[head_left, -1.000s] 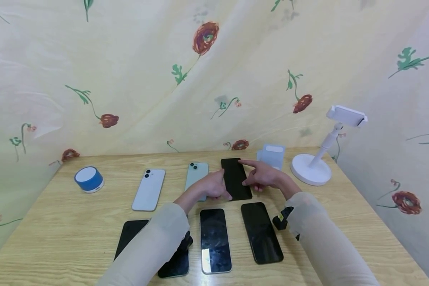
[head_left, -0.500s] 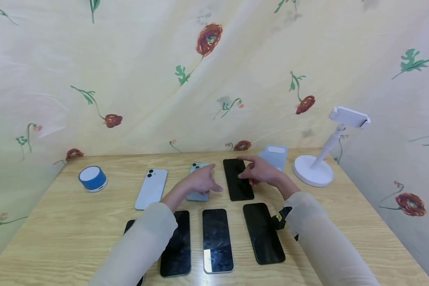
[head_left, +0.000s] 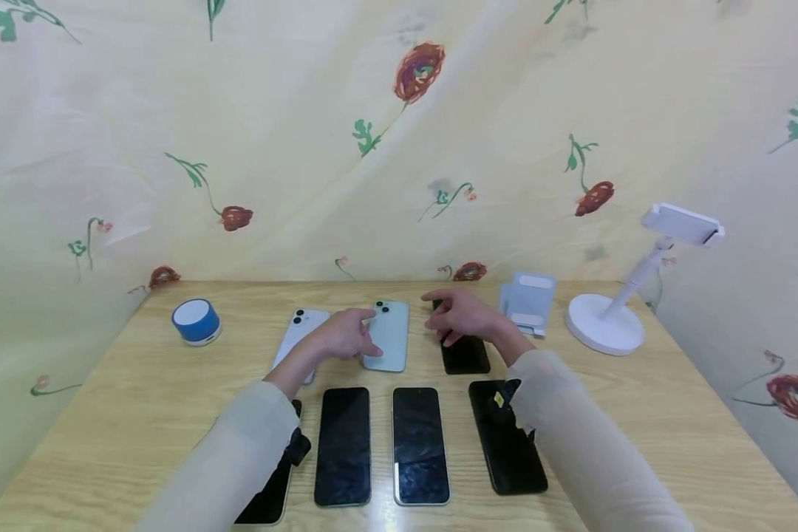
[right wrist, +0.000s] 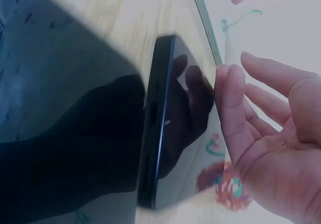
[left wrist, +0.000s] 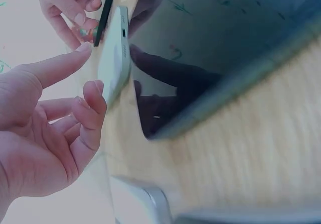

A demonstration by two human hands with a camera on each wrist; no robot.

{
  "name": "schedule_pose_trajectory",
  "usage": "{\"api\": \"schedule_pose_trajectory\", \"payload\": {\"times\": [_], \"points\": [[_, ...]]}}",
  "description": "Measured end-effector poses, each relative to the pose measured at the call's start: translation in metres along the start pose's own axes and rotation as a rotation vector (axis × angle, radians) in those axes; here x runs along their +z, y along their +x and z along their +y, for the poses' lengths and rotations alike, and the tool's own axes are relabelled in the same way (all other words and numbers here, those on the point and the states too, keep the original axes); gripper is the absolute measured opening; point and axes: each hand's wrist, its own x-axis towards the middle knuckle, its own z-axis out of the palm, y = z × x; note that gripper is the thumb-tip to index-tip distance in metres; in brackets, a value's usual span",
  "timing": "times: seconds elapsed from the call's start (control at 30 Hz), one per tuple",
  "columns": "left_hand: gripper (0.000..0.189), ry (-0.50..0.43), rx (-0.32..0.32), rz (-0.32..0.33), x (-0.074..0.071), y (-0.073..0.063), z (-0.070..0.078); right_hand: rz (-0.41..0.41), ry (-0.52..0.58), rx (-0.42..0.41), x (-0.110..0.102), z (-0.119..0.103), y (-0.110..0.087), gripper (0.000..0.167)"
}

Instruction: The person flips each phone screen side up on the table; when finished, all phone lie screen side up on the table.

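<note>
My left hand [head_left: 342, 336] is at the left side of a pale green phone [head_left: 391, 336] lying face down, forefinger and thumb extended along its edge. In the left wrist view its other fingers are loosely bent and hold nothing. Over a black phone [head_left: 467, 358] in the back row hovers my right hand [head_left: 464, 313], hiding the phone's upper part. Its fingers are relaxed, with nothing between them in the right wrist view. A pale lavender phone [head_left: 299, 331] lies face down left of the green one, partly behind my left hand.
Several dark-screened phones form a front row, among them a middle one [head_left: 420, 447] and a right one [head_left: 510, 458] partly under my right wrist. Behind stand a blue-and-white cylinder [head_left: 196, 322], a pale blue folding stand [head_left: 530, 301] and a white phone holder [head_left: 605, 325].
My left hand has moved left from the back black phone to the pale green phone. My right hand has shifted from that black phone's right side to over its top. The head view has turned left.
</note>
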Motion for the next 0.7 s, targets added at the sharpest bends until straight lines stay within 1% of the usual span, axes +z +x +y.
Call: {"api": "schedule_pose_trajectory", "payload": {"times": [0.17,0.33,0.5,0.7], "points": [[0.089,-0.045,-0.006,-0.021,0.0,-0.005,-0.012,-0.023,0.003,0.012,0.011,-0.008,0.006,0.059],[0.095,-0.079,-0.011,-0.038,0.004,-0.009,-0.018,-0.046,0.014,0.037,0.019,-0.013,0.011,0.056],[0.096,-0.042,-0.014,-0.013,0.007,-0.012,-0.018,-0.05,0.046,0.055,0.025,-0.014,0.017,0.061],[0.098,0.014,-0.049,0.009,0.008,-0.012,-0.017,-0.051,0.08,0.069,0.03,-0.013,0.024,0.065]]}}
